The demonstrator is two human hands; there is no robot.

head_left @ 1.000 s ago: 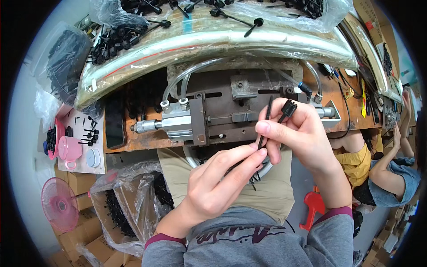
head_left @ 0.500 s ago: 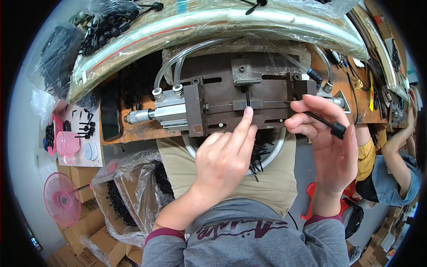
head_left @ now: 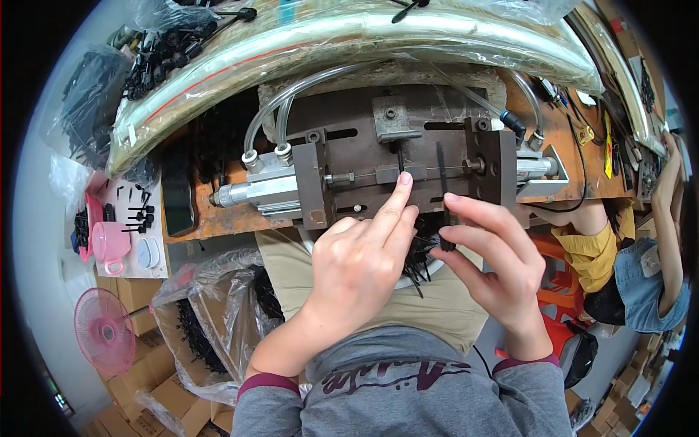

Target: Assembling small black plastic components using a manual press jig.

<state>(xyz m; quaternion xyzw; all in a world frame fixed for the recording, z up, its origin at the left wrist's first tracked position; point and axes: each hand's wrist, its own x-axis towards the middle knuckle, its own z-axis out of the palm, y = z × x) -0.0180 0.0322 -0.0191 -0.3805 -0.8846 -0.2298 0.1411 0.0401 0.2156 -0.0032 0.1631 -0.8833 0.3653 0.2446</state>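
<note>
My left hand point(head_left: 364, 255) has its index finger stretched out, its tip on the near end of a black rod point(head_left: 400, 156) lying at a small metal block point(head_left: 386, 175) in the middle of a dark metal fixture point(head_left: 429, 116). Its other fingers are loosely bent and seem to hold nothing. To the right, my right hand point(head_left: 495, 262) pinches a second black rod with a thick knob point(head_left: 441, 182) between thumb and fingers. This rod stands lengthwise in the picture, thin end pointing away from me, knob near my fingertips. A dark bunch of thin pieces point(head_left: 419, 262) shows between my hands.
Silver air cylinders, left point(head_left: 273, 193) and right point(head_left: 535, 171), flank the fixture, with clear hoses point(head_left: 280, 109). A plastic-wrapped roll point(head_left: 349, 36) lies behind. At left are a pink cup point(head_left: 111, 239), a fan point(head_left: 105, 331) and a bagged carton point(head_left: 218, 313). Another person point(head_left: 648, 269) sits at right.
My right hand has moved left and turned its rod from slanting rightward to pointing away from me. The left cylinder's tip now reaches further inward. My left fingertip stays on the block.
</note>
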